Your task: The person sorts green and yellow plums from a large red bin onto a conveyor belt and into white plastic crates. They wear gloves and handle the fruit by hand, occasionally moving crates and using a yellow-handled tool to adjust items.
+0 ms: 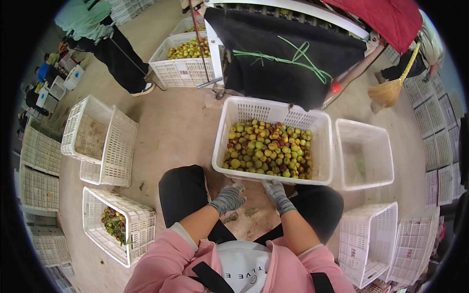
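Note:
A white plastic crate (328, 154) stands before my knees, its floor covered with green, yellow and reddish-brown jujubes (269, 150). My left hand (228, 199), in a grey knit glove, hovers between my knees just short of the crate. Its fingers are spread and nothing is in them. My right hand (277, 196), gloved alike, has its fingertips at the crate's near wall, under the rim. Whether those fingers grip the wall cannot be made out. Above the crate's far side hangs a black cloth (282, 55) tied with green cord (271, 56).
To the right are a white tub (364, 185) and a crate on its side (353, 245). Leftward stand stacked crates (121, 146) and a tilted crate (143, 227) with leafy jujubes. A full crate (179, 69) sits beside the machine frame (214, 44). People stand nearby, one by a straw broom (388, 91).

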Available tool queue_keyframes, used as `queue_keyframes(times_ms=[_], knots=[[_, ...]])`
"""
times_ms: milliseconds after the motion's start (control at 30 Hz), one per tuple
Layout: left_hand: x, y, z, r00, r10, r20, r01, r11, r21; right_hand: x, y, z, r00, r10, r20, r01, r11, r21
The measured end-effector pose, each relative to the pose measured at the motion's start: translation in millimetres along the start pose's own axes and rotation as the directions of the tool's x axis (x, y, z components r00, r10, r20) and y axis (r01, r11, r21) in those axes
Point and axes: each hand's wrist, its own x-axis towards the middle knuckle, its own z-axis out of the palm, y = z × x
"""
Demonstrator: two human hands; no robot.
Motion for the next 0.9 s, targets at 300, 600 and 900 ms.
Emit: queue_keyframes(times_ms=[300, 600, 900], knots=[[-5.6, 39.6, -67.5, 0.940, 0.325, 0.101, -0.333, 0.939, 0.083, 21.7, -57.3, -53.3, 0.997, 0.080, 0.017, -0.070, 0.946, -0.318], [52.2, 31.7, -160.8, 0.975, -0.040, -0.217, -0.116, 0.745, -0.657, 193.2, -17.8, -99.3, 0.992, 0.080, -0.102, -0.128, 0.730, -0.671], [88.8, 8.5, -128.4, 0.991, -0.129, 0.043, 0.111, 0.585, -0.803, 255.2, 7.6, -69.2, 0.982, 0.170, 0.084, -0.095, 0.824, -0.558]])
